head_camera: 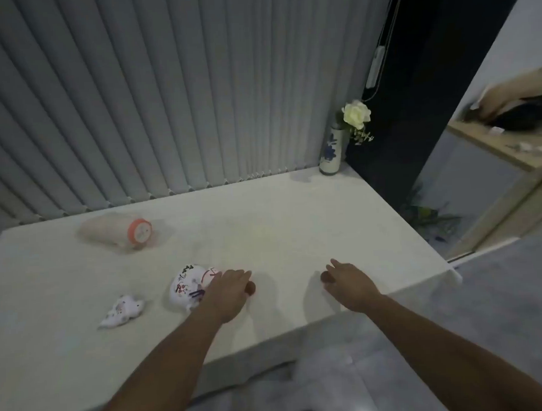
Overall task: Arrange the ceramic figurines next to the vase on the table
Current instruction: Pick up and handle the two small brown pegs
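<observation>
A white vase (331, 153) with blue painting and a white rose stands at the table's far right corner. A white ceramic cat figurine (186, 285) with red and black marks lies near the front. My left hand (228, 292) is palm down against its right side and hides that edge; no grip shows. A small white figurine (122, 309) lies on its side further left. A pale pink pig-shaped figurine (121, 230) with an orange snout rests at the back left. My right hand (350, 284) hovers palm down, holding nothing, over bare table near the front edge.
The white table (296, 235) ends at a front edge close to my arms and a right edge near a dark pillar (414, 106). Vertical blinds (165, 101) hang right behind the table. A wooden desk (503, 151) stands off to the right.
</observation>
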